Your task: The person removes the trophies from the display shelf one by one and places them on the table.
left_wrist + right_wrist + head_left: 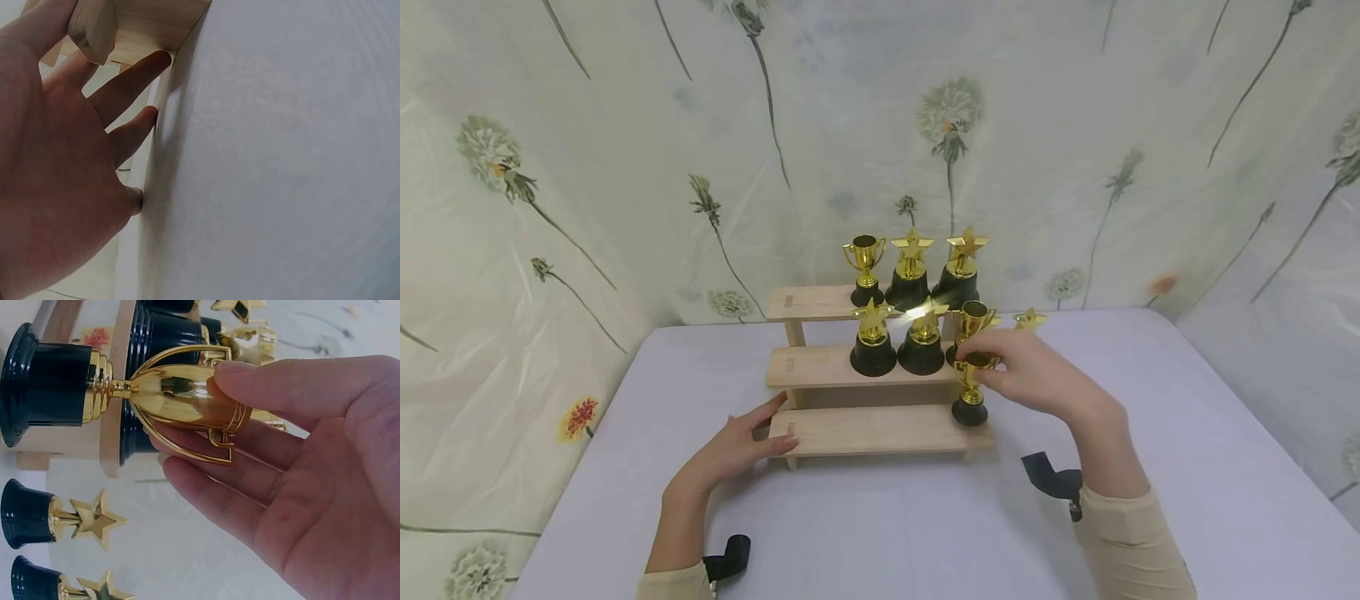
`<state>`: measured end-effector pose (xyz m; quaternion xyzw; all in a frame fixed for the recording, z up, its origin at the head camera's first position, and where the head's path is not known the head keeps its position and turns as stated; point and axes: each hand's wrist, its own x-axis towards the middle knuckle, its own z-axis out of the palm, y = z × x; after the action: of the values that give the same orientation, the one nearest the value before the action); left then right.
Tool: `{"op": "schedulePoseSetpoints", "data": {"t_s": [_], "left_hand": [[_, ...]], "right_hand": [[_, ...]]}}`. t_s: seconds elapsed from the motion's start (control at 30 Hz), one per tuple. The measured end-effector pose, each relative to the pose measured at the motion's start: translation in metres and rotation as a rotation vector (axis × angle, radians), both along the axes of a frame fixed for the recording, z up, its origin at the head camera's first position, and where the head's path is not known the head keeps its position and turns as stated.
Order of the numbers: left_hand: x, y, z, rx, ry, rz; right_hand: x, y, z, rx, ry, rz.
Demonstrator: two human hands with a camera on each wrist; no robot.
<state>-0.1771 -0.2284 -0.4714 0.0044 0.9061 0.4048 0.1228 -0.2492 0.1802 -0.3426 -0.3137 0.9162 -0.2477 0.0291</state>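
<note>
A three-step wooden display stand (872,429) stands on the table. At the left end of its bottom step, my left hand (730,450) holds the board, thumb at the front edge and index finger behind; the other fingers spread loosely beneath in the left wrist view. My right hand (1037,375) pinches a gold cup trophy (181,394) by the bowl, thumb on one side and fingers on the other. Its black base (970,413) is at the right end of the bottom step. Another gold cup trophy (973,317) is just behind, on the middle step, partly hidden by the hand.
Two star trophies (873,346) share the middle step. On the top step are a cup trophy (866,258) and two star trophies (911,271). More star trophies (94,519) stand beside the stand's right side. A floral-patterned sheet (850,125) hangs behind the white-covered table (880,533).
</note>
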Motion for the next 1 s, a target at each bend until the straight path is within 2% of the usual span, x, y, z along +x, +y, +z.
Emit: {"op": "schedulePoseSetpoints", "data": {"t_s": [0.47, 1.0], "left_hand": [[0.002, 0.002, 0.005, 0.01, -0.003, 0.001], [0.001, 0.0, 0.003, -0.017, -0.004, -0.003]], "right_hand": [[-0.003, 0.01, 0.0, 0.004, 0.01, 0.003], [-0.014, 0.024, 0.0, 0.026, -0.001, -0.078]]}}
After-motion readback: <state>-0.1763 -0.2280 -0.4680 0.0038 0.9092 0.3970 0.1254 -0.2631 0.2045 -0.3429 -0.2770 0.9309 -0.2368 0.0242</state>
